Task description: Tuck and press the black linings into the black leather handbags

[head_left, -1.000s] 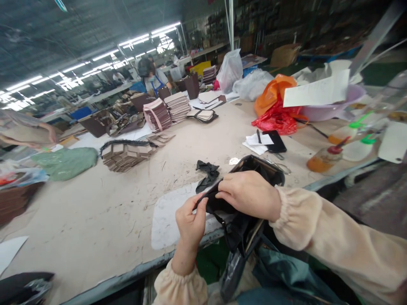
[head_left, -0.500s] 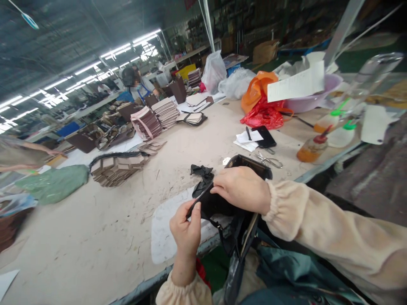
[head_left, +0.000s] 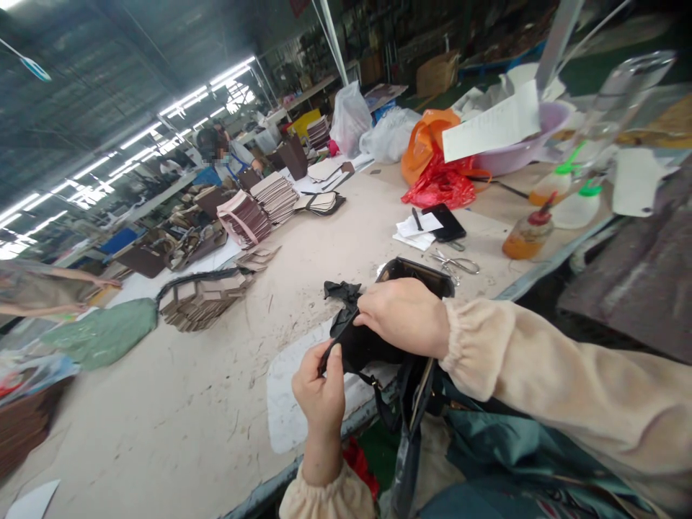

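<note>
Black handbag (head_left: pixel 381 352), as it appears with its lower part obscured: located at the near edge of the worktable (head_left: pixel 200 414), mouth open, partly above a white sheet (head_left: pixel 286 404) and partly overhanging the edge. A black strap with a small metal fitting hangs at its near side.

Left hand (head_left: pixel 320 389): thumb and forefinger pinching the bag's rim at its left end. Right hand (head_left: pixel 403 315): thumb and forefinger pinching the same rim farther along, the back of the hand uppermost over the opening.

Adjacent items: a crumpled black scrap (head_left: pixel 338 291) lies just beyond the rim. Metal scissors (head_left: pixel 459 264) lie near the bag's far end; beyond them are a black phone (head_left: pixel 447 225) and white papers (head_left: pixel 414 241) bearing a black pen (head_left: pixel 417 219). A red-capped bottle (head_left: pixel 525 236) of orange liquid stands to the right.
</note>
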A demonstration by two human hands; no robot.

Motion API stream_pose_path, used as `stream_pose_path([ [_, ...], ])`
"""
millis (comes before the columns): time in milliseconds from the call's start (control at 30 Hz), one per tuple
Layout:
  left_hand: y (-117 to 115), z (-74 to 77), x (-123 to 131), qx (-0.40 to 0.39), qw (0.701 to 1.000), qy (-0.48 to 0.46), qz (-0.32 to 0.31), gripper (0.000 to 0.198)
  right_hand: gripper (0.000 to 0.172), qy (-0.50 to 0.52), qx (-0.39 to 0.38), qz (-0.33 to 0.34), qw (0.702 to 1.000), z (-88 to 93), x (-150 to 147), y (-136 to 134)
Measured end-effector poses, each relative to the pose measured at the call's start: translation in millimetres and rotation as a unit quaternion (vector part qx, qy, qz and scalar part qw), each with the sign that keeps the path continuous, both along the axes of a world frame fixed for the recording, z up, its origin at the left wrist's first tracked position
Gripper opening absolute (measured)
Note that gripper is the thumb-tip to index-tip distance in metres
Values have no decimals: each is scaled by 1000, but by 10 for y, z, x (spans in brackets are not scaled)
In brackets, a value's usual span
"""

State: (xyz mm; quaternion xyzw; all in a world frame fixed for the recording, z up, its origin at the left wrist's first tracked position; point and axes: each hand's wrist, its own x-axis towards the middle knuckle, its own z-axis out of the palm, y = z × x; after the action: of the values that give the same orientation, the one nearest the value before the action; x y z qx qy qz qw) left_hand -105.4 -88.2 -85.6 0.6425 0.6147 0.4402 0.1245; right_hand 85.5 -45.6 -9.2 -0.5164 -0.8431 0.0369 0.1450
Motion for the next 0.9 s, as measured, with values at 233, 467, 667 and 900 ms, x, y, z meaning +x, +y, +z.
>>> stream_pose_path([
  [233,9,45,51,-8,1000,-21,-2,19,25,-9,-5,-6,1000,16,-3,-14],
  [467,8,74,72,-7,1000,-25,1,19,25,3,-9,-12,1000,15,-14,5],
  [667,34,17,35,2,1000,3,5,21,24,11,-17,-16,1000,25,-14,4],
  [900,72,63,16,2,998,20,-55,23,23,13,-10,-9,1000,18,-17,15],
])
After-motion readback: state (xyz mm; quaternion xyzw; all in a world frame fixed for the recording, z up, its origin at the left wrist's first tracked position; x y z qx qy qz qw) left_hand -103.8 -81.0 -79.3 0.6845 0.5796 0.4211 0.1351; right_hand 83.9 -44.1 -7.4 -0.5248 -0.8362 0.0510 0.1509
